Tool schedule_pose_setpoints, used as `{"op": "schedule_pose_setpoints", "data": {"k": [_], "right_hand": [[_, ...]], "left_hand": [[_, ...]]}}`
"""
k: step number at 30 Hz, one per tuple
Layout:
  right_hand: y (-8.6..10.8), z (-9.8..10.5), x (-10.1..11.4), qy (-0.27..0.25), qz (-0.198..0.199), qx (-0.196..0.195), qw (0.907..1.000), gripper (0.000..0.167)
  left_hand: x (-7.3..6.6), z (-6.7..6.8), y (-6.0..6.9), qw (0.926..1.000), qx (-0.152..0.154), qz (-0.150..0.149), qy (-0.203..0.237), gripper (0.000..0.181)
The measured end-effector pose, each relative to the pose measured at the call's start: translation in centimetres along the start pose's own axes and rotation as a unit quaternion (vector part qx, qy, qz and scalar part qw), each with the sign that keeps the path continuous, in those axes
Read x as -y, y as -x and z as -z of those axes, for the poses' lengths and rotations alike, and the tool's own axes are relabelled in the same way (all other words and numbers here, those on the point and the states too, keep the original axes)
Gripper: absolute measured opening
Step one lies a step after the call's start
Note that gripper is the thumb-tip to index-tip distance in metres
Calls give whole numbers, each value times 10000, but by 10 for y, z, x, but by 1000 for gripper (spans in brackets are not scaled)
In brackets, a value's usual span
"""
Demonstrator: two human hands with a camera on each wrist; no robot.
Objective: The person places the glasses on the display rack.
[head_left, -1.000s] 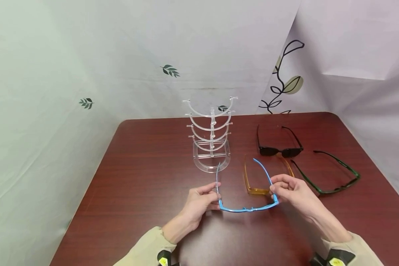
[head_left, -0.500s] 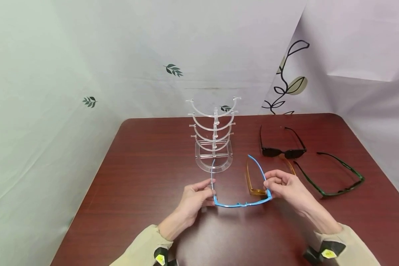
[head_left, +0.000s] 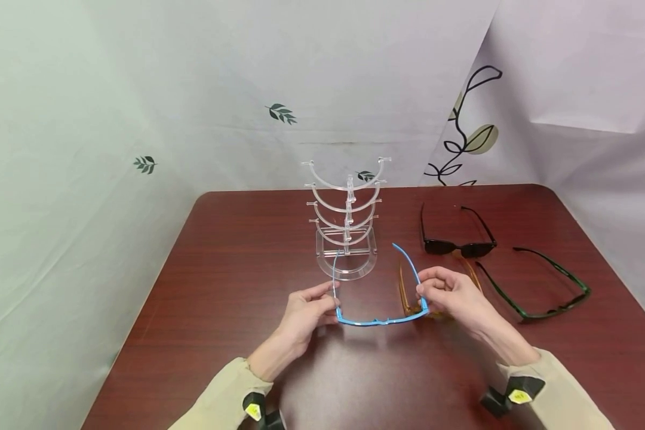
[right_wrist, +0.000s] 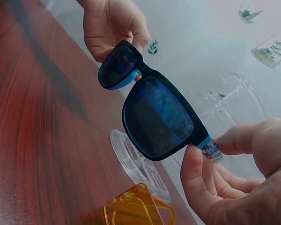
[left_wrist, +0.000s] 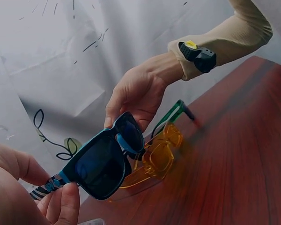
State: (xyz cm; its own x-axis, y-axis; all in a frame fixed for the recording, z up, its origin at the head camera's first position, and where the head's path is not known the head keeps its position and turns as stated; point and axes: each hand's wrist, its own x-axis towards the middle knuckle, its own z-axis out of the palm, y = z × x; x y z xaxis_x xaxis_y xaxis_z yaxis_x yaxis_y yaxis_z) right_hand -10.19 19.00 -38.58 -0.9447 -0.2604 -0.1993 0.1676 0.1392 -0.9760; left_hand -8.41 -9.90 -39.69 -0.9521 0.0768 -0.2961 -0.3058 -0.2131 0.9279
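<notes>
Blue-framed sunglasses (head_left: 380, 322) are held above the table, temples unfolded and pointing away from me. My left hand (head_left: 307, 313) pinches the left temple near its hinge, and my right hand (head_left: 451, 294) pinches the right one. In the left wrist view the dark lenses (left_wrist: 100, 164) and a striped patterned temple show. Just beyond stands a clear display stand (head_left: 348, 209) with several curved tiers, the temple tips reaching toward its base. Orange glasses (head_left: 404, 292) lie behind the right hand, partly covered by it; the right wrist view shows their yellow-orange frame (right_wrist: 138, 206).
Black sunglasses (head_left: 459, 248) rest at the right rear of the dark red table (head_left: 220, 269). Green-framed glasses (head_left: 550, 307) lie farther right, temples open. A pale patterned curtain (head_left: 220, 89) hangs behind the table.
Both hands have carried the blue sunglasses a little to the left and away from me, closer to the stand. The view has shifted slightly; the grip on both temples looks the same.
</notes>
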Motion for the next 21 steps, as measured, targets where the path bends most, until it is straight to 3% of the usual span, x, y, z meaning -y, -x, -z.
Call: {"op": "schedule_pose_setpoints", "data": {"k": [21], "right_hand": [[-28,-9,5,-30,203,81,9998,36]], "left_hand": [[-8,14,-15,9995,-284,-86,49,46]]}}
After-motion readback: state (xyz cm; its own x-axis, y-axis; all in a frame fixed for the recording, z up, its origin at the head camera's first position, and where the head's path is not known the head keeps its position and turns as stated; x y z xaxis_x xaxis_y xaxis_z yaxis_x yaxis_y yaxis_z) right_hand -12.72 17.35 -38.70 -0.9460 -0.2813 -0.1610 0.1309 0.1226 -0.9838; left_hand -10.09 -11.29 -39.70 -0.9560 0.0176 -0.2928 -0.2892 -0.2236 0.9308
